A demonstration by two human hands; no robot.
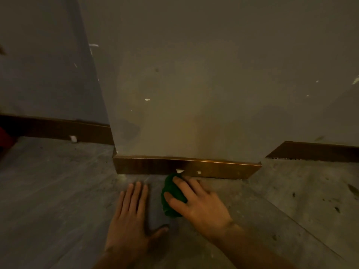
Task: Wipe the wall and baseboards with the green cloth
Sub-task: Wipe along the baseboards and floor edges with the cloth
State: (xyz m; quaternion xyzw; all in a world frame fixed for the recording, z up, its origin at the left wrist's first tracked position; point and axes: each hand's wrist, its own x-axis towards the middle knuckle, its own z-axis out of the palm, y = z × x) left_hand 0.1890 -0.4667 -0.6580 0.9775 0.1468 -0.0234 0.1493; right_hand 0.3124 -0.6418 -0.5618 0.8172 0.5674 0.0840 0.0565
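Green cloth (171, 199), bunched, lay on the grey floor (58, 200) under my right hand (200, 204), fingers curled loosely over it. My left hand (130, 216) rested flat, fingers spread, beside it. Beyond, its far end touched the brown wooden baseboard (155, 166) below the grey wall (194, 74).

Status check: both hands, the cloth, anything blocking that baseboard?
Left hand flat on floor, empty. Right hand gripping green cloth, its tip at the baseboard foot. White specks on the baseboard; nothing blocking.

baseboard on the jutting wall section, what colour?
Glossy reddish-brown wood grain on the baseboard, with small white flecks; head view.
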